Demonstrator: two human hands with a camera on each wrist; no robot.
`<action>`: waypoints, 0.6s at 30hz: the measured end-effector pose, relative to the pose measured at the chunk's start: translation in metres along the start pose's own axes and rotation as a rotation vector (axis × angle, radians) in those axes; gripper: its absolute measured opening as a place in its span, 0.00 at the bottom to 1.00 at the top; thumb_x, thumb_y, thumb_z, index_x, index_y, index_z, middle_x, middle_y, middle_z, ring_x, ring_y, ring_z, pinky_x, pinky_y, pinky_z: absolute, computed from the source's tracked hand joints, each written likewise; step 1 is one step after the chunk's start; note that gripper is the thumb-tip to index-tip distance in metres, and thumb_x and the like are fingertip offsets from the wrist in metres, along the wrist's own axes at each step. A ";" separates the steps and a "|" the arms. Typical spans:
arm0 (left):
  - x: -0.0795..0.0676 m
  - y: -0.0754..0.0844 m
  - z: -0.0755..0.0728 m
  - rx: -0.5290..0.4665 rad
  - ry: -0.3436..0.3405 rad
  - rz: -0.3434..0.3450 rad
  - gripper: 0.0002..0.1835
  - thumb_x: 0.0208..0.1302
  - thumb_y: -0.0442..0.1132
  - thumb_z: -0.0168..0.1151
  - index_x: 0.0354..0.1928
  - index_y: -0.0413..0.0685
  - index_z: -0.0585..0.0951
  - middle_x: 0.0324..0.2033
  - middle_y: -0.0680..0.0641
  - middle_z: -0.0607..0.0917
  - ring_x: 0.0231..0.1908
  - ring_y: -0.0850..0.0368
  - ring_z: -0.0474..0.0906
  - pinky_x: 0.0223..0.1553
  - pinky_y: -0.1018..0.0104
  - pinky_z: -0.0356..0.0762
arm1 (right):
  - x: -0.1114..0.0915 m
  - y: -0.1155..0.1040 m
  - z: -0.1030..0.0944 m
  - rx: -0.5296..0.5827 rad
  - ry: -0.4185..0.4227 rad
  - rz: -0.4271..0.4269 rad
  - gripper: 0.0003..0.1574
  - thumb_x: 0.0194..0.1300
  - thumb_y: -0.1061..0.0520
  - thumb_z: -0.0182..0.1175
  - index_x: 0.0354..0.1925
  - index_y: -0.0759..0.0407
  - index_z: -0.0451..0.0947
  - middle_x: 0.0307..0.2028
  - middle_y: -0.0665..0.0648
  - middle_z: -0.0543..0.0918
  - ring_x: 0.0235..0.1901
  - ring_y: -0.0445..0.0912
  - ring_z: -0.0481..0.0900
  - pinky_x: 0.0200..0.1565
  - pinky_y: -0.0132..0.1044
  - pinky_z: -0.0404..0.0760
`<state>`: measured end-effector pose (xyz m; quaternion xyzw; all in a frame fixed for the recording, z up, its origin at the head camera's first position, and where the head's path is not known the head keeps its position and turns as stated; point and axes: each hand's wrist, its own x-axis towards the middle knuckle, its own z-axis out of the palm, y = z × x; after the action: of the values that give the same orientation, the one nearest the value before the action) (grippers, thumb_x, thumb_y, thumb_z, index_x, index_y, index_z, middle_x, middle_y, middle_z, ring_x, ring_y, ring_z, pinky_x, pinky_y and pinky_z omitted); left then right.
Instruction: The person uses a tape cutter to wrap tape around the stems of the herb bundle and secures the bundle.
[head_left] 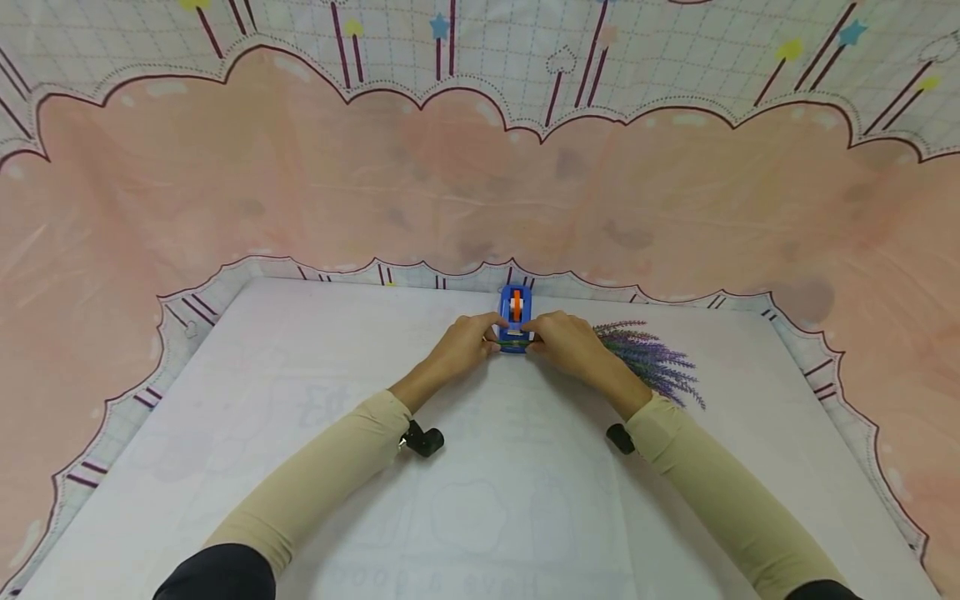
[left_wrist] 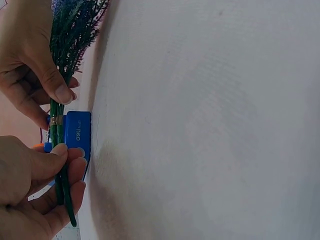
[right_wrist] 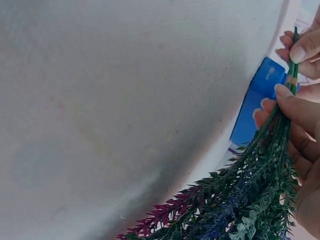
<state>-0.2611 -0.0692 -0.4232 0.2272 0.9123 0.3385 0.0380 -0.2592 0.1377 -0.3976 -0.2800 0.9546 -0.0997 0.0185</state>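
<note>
A bunch of artificial lavender [head_left: 656, 362] with purple flower heads and green stems lies across both hands, flowers toward the right. My left hand [head_left: 467, 342] pinches the lower stems between thumb and fingers; the cut ends stick out past its fingers in the left wrist view. Higher up, just below the leafy part, my right hand [head_left: 573, 343] grips the same stems [right_wrist: 293, 70]. Between the two hands a shiny brownish band of tape [left_wrist: 57, 120] crosses the stems. Directly behind them stands a blue tape dispenser [head_left: 506, 310] with an orange hub, partly covered by the stems and fingers.
The white-covered table [head_left: 480, 467] spreads out below the forearms. Its far edge runs right behind the dispenser. Beyond it hangs a pink and white patterned cloth [head_left: 480, 183]. A small black camera [head_left: 424, 440] sits at the left wrist, another [head_left: 620, 438] at the right.
</note>
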 end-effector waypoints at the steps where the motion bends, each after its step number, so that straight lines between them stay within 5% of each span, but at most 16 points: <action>1: 0.000 0.000 0.000 -0.001 -0.001 -0.001 0.19 0.66 0.27 0.65 0.59 0.43 0.81 0.38 0.44 0.90 0.40 0.53 0.86 0.47 0.57 0.82 | 0.000 0.000 0.000 0.001 0.001 0.001 0.24 0.66 0.56 0.69 0.60 0.57 0.83 0.43 0.56 0.89 0.38 0.48 0.86 0.36 0.43 0.84; 18: 0.000 -0.002 0.001 -0.005 -0.011 0.011 0.19 0.67 0.28 0.65 0.59 0.44 0.81 0.39 0.44 0.90 0.40 0.54 0.86 0.47 0.58 0.82 | 0.001 -0.001 0.003 0.022 0.008 0.029 0.23 0.66 0.56 0.70 0.59 0.56 0.84 0.43 0.57 0.89 0.38 0.48 0.86 0.34 0.42 0.83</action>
<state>-0.2617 -0.0706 -0.4251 0.2339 0.9100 0.3397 0.0416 -0.2595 0.1357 -0.4002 -0.2657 0.9575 -0.1111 0.0193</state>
